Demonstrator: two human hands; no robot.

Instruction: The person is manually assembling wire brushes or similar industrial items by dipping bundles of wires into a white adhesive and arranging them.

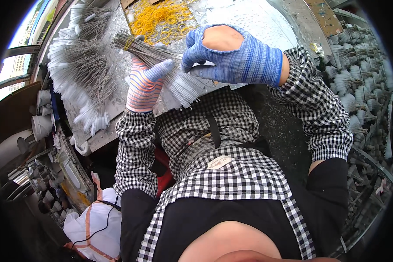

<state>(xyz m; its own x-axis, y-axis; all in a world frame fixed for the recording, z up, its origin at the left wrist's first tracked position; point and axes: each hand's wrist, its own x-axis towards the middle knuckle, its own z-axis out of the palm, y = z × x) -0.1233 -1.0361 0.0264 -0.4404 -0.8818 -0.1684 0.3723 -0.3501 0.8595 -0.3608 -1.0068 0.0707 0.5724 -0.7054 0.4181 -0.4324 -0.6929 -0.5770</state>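
Observation:
My left hand (pixel 145 85), in a striped knit glove with blue fingertips, is closed round a bundle of thin wire brushes (pixel 155 54). A yellow rubber band (pixel 129 42) circles the bundle's wire ends at the upper left. The white bristle ends (pixel 184 89) point down to the right, over the table's front edge. My right hand (pixel 231 54), in a blue knit glove with a large hole over its back, is right beside the bundle. Its fingers curl toward the brushes; what they hold, if anything, is hidden.
A large heap of similar brushes (pixel 85 65) covers the table's left side. Yellow rubber bands (pixel 161 19) lie loose at the back. A white sheet (pixel 253 22) is at the back right. Many brush bundles (pixel 358 83) stand in racks at the right. A white bag (pixel 94 227) sits lower left.

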